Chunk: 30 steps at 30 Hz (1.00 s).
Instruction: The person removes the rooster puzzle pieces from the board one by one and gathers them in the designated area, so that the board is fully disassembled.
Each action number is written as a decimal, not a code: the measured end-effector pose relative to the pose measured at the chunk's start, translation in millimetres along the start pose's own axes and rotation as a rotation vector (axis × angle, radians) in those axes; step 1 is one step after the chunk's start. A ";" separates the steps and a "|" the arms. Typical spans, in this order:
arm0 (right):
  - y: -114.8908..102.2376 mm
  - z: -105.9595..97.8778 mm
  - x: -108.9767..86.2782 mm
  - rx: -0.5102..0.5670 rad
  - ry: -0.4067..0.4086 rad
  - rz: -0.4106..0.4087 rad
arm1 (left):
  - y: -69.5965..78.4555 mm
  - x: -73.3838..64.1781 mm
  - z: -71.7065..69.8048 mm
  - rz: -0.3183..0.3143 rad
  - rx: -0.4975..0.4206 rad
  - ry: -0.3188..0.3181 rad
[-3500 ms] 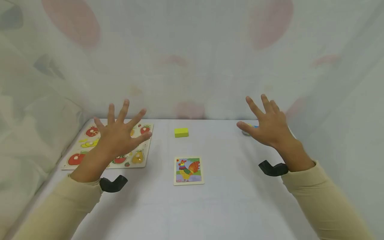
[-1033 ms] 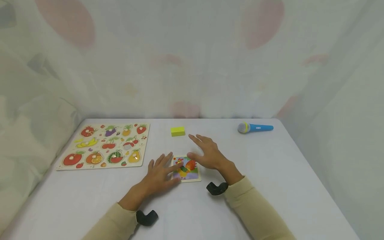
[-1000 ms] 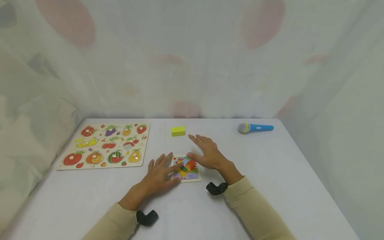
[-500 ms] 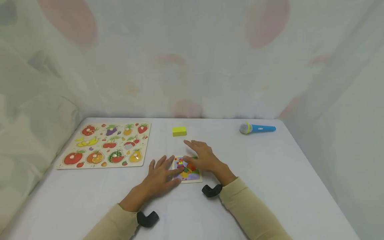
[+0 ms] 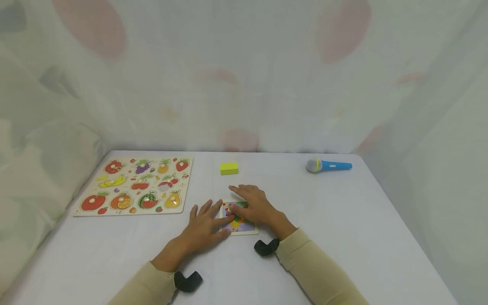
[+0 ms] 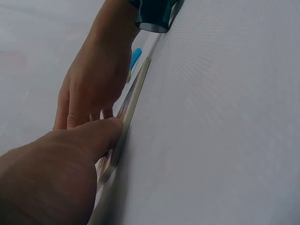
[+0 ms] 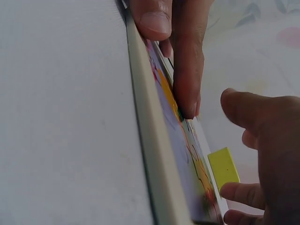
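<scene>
A small square puzzle board (image 5: pixel 244 228) with a rooster picture and a pale rim lies flat on the white table. My left hand (image 5: pixel 203 231) rests at its left side, its index finger and thumb touching the picture and near edge. From the right, my right hand (image 5: pixel 254 207) reaches over the upper part of the board, thumb near the left index finger. Its fingers are relaxed and hold nothing. The right wrist view shows the left fingers (image 7: pixel 187 70) on the picture, with the right hand (image 7: pixel 281 145) apart from the surface. Both hands cover parts of the rooster.
Behind the hands lies a yellow block (image 5: pixel 228 169). A fruit puzzle board (image 5: pixel 127 186) is at the left of the table, and a blue toy microphone (image 5: pixel 331 165) at the back right. Printed cloth (image 5: pixel 244 106) hangs behind and beside the table.
Both hands came down from raised, spread poses to the rooster board. Over the last second the right hand has slid left and nearer across the picture, while the left hand stays about in place.
</scene>
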State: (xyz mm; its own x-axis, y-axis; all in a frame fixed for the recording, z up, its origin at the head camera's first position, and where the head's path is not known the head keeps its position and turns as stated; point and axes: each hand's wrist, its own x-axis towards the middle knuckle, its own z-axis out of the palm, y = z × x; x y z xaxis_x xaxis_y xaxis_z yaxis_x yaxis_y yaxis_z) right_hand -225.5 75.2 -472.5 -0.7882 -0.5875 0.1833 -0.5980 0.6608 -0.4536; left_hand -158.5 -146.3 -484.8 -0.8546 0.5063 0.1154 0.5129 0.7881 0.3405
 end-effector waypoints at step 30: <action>-16.5 11.4 11.2 -0.026 -0.055 0.102 | 0.5 0.7 0.8 -0.004 0.006 0.026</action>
State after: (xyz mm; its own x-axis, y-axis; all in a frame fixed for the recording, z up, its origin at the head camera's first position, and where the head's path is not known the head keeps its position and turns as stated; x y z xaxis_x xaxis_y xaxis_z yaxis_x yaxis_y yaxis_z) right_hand -222.8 52.4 -473.0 -0.8364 -0.5409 0.0889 -0.5192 0.7297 -0.4449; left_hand -158.7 -145.3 -485.3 -0.8582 0.4944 0.1382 0.5102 0.7918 0.3357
